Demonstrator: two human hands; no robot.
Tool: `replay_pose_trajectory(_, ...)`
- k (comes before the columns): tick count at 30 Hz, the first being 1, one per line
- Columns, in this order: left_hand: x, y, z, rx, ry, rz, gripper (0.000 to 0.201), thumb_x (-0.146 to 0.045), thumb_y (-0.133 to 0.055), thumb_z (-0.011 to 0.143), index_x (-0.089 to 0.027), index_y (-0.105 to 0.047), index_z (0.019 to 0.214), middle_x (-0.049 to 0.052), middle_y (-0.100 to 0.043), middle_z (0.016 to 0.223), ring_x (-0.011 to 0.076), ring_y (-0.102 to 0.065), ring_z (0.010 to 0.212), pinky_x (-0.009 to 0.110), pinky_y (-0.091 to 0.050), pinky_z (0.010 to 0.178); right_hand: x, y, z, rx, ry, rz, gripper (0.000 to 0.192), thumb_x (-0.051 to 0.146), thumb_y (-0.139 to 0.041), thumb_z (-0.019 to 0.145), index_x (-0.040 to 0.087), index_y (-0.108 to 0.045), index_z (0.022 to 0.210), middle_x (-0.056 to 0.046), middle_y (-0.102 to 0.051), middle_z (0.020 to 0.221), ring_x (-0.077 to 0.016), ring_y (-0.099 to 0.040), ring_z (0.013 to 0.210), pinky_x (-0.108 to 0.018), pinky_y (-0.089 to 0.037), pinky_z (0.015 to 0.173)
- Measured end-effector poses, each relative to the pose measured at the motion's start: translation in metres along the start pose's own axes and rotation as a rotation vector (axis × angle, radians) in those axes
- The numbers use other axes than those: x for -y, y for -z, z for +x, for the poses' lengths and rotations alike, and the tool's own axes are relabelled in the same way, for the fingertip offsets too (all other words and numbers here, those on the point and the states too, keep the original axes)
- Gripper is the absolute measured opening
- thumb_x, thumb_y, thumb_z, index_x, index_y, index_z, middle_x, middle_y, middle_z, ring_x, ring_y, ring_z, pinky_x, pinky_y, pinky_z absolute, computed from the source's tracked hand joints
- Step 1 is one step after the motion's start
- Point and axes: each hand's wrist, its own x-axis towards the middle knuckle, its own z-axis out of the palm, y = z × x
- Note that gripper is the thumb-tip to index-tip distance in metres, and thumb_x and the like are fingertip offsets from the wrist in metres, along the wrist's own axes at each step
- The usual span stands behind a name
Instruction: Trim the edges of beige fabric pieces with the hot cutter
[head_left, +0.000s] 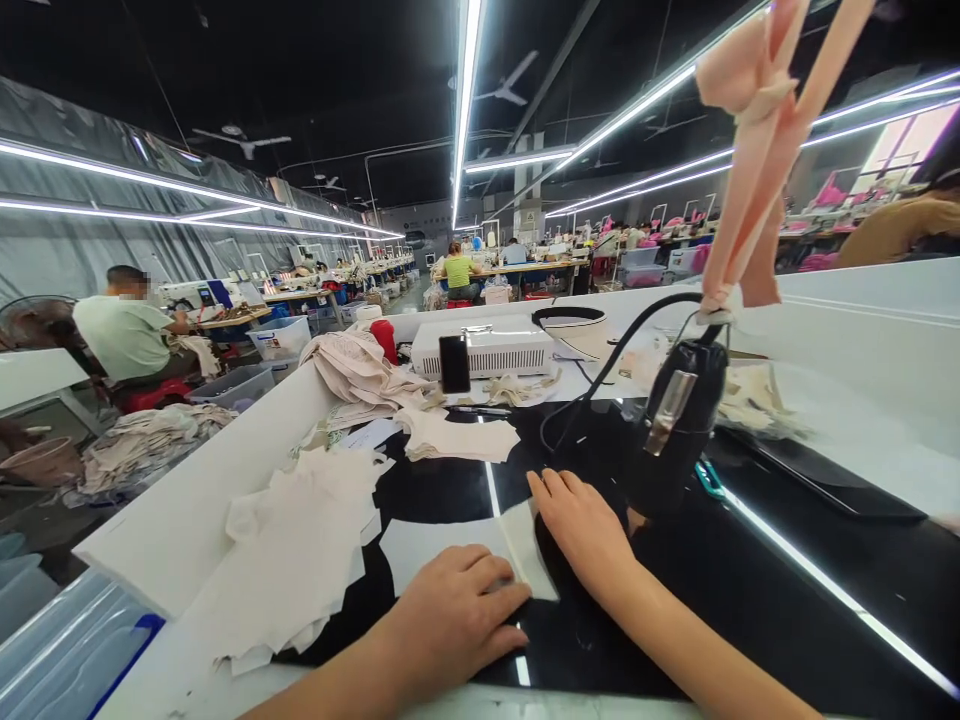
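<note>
A pale cut fabric piece [420, 548] lies flat on the glossy black work surface [750, 600]. Over its near edge rests my left hand [461, 610], palm down with the fingers stretched out. My right hand [585, 525] lies flat at the piece's right edge, fingers extended towards the far side. Just right of that hand stands a black hand-held machine [679, 420] with a metal plate, hung from a knotted pink fabric strip [754, 190]. A small stack of cream fabric pieces [461, 438] sits beyond my hands, and a larger cream pile [300, 550] spreads at the left.
At the back are a white vented box [484, 345], a dark phone-like slab [454, 364] and bunched fabric [360, 370]. A teal-handled tool [709, 480] lies right of the machine. White side boards [202, 480] border the table. A seated person [124, 325] works at far left.
</note>
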Motion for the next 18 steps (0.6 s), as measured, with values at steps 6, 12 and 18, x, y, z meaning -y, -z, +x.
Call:
replay_pose_trajectory(6,-0.003,0.003,-0.001,-0.015,0.013,-0.024,0.051,-0.042,-0.096,0.096,-0.021,-0.069,0.134,0.002,-0.078,0.114,0.0255,-0.074,0.105,0.037,-0.064,0.1,0.011,0.013,-0.013,-0.09,0.162,0.028,0.038,-0.002,-0.068,0.098,0.025,-0.08,0.123,-0.008,-0.083,0.124,-0.0264,-0.078,0.111,-0.036,-0.063,0.091)
replay_pose_trajectory(12,-0.01,0.008,-0.003,-0.022,0.036,-0.07,0.038,-0.035,-0.095,0.098,-0.022,-0.073,0.126,0.002,-0.075,0.107,0.0232,-0.072,0.098,0.034,-0.064,0.096,0.02,0.019,-0.029,-0.078,0.152,0.037,0.036,-0.007,-0.059,0.097,0.018,-0.079,0.113,-0.01,-0.083,0.106,-0.0259,-0.078,0.089,-0.035,-0.065,0.074)
replay_pose_trajectory(18,-0.014,0.013,-0.011,0.01,0.048,-0.086,0.032,-0.034,-0.09,0.102,-0.021,-0.072,0.126,0.003,-0.075,0.108,0.0239,-0.073,0.098,0.036,-0.065,0.097,0.016,0.028,-0.057,-0.061,0.163,0.099,0.059,-0.014,-0.045,0.092,0.02,-0.072,0.131,-0.008,-0.081,0.112,-0.0221,-0.079,0.089,-0.03,-0.068,0.079)
